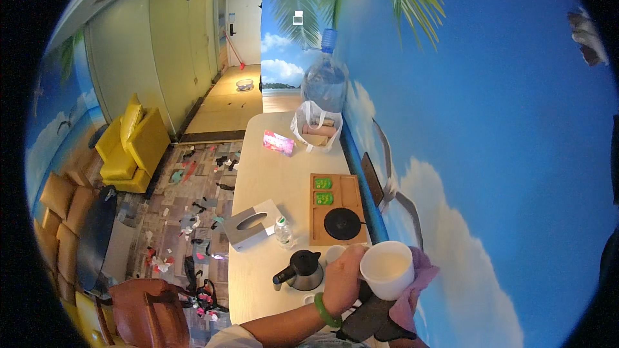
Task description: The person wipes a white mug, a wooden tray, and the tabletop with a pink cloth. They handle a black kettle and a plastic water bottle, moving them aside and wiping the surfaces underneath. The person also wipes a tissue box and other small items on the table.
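Note:
My left hand, with a green bangle at its wrist, is closed on the side of a white mug. Pale liquid or the mug's pale inside shows through its open top. Against the mug's right side lies a purple cloth, held up in my right hand, whose fingers are hidden behind it. A dark grey piece, perhaps fabric, hangs below the mug. Just left of my left hand stands a steel kettle with a black lid and handle. Part of a white cup shows behind the hand.
On the table stand a wooden tray with a black round base and green packets, a clear bottle, a tissue box, and a plastic bag. A wall borders the right. Scraps litter the floor; chairs stand left.

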The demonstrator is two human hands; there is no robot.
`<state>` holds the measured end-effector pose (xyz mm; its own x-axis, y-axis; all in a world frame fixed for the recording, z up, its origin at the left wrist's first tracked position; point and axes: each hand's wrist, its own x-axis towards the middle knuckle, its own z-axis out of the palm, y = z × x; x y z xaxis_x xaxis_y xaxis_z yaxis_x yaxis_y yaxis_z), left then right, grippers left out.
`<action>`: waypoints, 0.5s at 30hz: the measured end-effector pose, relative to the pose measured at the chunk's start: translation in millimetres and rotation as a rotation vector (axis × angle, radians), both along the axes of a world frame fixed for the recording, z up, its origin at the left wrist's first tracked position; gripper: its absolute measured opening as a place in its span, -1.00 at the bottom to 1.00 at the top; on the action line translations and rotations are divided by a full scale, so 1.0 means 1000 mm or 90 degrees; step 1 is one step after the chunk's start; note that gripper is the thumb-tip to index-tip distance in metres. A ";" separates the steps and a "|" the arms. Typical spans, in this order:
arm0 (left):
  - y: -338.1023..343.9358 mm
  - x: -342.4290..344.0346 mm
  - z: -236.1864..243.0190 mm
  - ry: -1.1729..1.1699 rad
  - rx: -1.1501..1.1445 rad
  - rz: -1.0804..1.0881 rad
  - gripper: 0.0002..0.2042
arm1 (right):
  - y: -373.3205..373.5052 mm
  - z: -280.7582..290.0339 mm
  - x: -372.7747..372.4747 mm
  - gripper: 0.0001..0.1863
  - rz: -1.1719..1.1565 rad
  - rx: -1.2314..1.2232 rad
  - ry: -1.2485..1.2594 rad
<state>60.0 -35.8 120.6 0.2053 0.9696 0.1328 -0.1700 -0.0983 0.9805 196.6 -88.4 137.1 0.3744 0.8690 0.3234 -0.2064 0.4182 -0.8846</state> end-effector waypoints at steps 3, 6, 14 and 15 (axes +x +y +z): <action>-0.017 -0.002 -0.011 -0.039 0.043 -0.011 -0.74 | -0.003 -0.004 0.003 -0.65 0.010 -0.017 0.022; -0.022 -0.008 -0.007 -0.077 0.020 -0.098 -0.82 | -0.004 -0.002 0.003 -0.67 0.011 -0.026 0.013; -0.024 -0.021 -0.021 -0.160 -0.159 -0.220 -0.69 | 0.001 0.000 -0.005 -0.67 -0.091 -0.015 -0.043; -0.018 -0.026 -0.033 -0.194 -0.214 -0.247 -0.69 | 0.003 -0.002 -0.012 -0.67 -0.132 0.000 -0.094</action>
